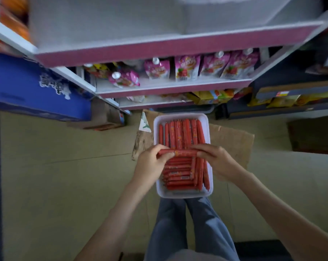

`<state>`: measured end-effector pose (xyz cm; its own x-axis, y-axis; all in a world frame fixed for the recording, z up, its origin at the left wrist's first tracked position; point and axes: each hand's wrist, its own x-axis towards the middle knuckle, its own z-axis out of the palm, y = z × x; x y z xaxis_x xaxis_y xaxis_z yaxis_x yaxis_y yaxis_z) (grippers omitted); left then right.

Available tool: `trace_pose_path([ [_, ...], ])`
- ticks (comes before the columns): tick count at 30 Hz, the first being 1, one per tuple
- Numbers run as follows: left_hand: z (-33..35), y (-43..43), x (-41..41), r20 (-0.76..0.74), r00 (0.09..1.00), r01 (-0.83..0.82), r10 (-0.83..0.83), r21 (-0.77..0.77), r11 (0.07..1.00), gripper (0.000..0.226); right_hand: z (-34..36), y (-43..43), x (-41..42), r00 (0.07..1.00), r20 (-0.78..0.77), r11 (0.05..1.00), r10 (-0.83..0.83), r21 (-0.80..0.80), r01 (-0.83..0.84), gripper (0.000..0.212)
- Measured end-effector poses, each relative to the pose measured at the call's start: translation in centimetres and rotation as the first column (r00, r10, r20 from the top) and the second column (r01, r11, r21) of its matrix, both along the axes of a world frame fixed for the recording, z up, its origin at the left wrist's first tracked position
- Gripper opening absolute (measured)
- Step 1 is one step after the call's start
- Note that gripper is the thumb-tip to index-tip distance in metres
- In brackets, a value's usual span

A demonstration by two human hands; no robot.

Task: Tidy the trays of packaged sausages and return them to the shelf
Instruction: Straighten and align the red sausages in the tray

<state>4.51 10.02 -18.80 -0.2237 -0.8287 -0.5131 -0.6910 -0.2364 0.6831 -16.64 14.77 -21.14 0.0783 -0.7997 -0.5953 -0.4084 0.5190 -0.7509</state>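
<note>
A white tray [182, 194] lies on flattened cardboard on the floor, just beyond my knees. It holds several red packaged sausages: the far row [180, 133] runs lengthwise, while a near stack [178, 175] lies crosswise. One red sausage [182, 152] is held crosswise over the tray's middle. My left hand [152, 162] pinches its left end. Its right end is pinched by my right hand [213, 159].
A shelf unit with pink-edged boards [170, 53] stands ahead; its top board is bare, lower ones carry pink drink pouches [185, 69] and yellow packs [214, 97]. A blue carton [35, 87] sits at left. Flattened cardboard [232, 140] lies under the tray.
</note>
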Motion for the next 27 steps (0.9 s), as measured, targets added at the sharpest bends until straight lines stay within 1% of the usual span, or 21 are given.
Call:
trace_pose_path([
  [2,3.7,-1.0,0.4,-0.162,0.976,-0.123,0.147,0.149,0.981,0.006,5.4,-0.7,-0.6,0.982,0.072,0.983,-0.172,-0.051,0.176,0.033],
  [3,5.5,-1.4,0.6,-0.239,0.942,-0.188,0.237,0.21,0.959,0.007,8.0,-0.9,-0.8,0.958,0.123,0.961,-0.259,-0.07,0.268,0.031],
  [5,9.1,-2.0,0.3,-0.367,0.852,-0.289,0.374,0.266,0.92,0.008,13.0,-1.4,-0.8,0.884,0.248,0.9,-0.396,-0.088,0.427,0.022],
  [7,12.2,-2.3,-0.6,-0.532,0.7,-0.355,0.476,0.319,0.879,0.008,17.4,-1.7,-0.4,0.828,0.316,0.838,-0.462,-0.148,0.525,0.016],
  [9,15.2,-2.6,-1.9,-0.655,0.537,-0.361,0.532,0.391,0.847,0.01,20.6,-2.2,-0.3,0.792,0.335,0.773,-0.51,-0.225,0.593,0.018],
  [11,17.9,-3.1,-3.2,-0.709,0.36,-0.366,0.606,0.49,0.791,0.011,23.4,-3.1,0.0,0.757,0.352,0.704,-0.551,-0.291,0.648,0.024],
  [13,20.1,-3.5,-4.6,-0.731,0.181,-0.329,0.658,0.585,0.741,0.005,25.7,-3.9,0.1,0.7,0.437,0.633,-0.565,-0.314,0.707,0.027],
  [14,21.4,-3.6,-5.4,-0.752,0.132,-0.306,0.646,0.589,0.748,0.004,26.7,-4.3,0.3,0.677,0.479,0.607,-0.558,-0.321,0.727,0.026],
  [15,22.5,-3.6,-6.1,-0.78,0.106,-0.29,0.617,0.569,0.769,0.007,27.5,-4.6,0.3,0.651,0.521,0.584,-0.552,-0.315,0.748,0.026],
  [17,24.6,-3.6,-6.9,-0.848,0.109,-0.284,0.519,0.474,0.834,0.014,28.9,-4.8,0.4,0.607,0.594,0.571,-0.528,-0.281,0.771,0.024],
  [18,25.6,-3.6,-6.9,-0.878,0.12,-0.283,0.463,0.417,0.864,0.014,29.4,-4.8,0.3,0.615,0.602,0.588,-0.509,-0.279,0.76,0.022],
  [19,26.5,-3.7,-6.8,-0.905,0.14,-0.278,0.402,0.354,0.893,0.013,30.1,-4.7,-0.1,0.677,0.555,0.625,-0.484,-0.322,0.711,0.02],
  [20,27.3,-3.9,-6.5,-0.93,0.197,-0.284,0.31,0.248,0.926,0.013,30.9,-4.7,-0.7,0.794,0.41,0.678,-0.45,-0.422,0.602,0.017],
  [21,28.3,-4.2,-6.0,-0.934,0.296,-0.306,0.198,0.103,0.946,0.011,32.2,-4.8,-1.3,0.891,0.21,0.72,-0.402,-0.529,0.449,0.012],
  [22,29.3,-4.6,-5.7,-0.892,0.448,-0.331,0.067,-0.095,0.939,0.006,33.8,-5.1,-1.7,0.93,0.05,0.722,-0.363,-0.615,0.315,0.011],
  [23,30.3,-5.0,-5.5,-0.796,0.603,-0.319,-0.053,-0.301,0.899,0.001,35.6,-5.2,-1.8,0.942,-0.042,0.688,-0.334,-0.694,0.213,0.018],
  [24,31.4,-5.4,-5.4,-0.661,0.738,-0.282,-0.134,-0.483,0.829,0.002,37.0,-5.4,-1.5,0.949,-0.08,0.631,-0.306,-0.763,0.139,0.027],
  [25,32.5,-5.6,-5.5,-0.533,0.823,-0.227,-0.197,-0.626,0.746,0.002,38.4,-5.4,-0.8,0.956,-0.106,0.563,-0.272,-0.824,0.069,0.031],
  [26,33.3,-5.8,-5.7,-0.422,0.873,-0.179,-0.242,-0.742,0.646,0.007,39.3,-5.4,0.1,0.962,-0.13,0.499,-0.242,-0.867,0.008,0.031],
  [27,33.8,-6.0,-5.9,-0.333,0.903,-0.141,-0.271,-0.826,0.545,0.015,39.8,-5.3,0.8,0.963,-0.142,0.444,-0.229,-0.896,-0.027,0.027],
])
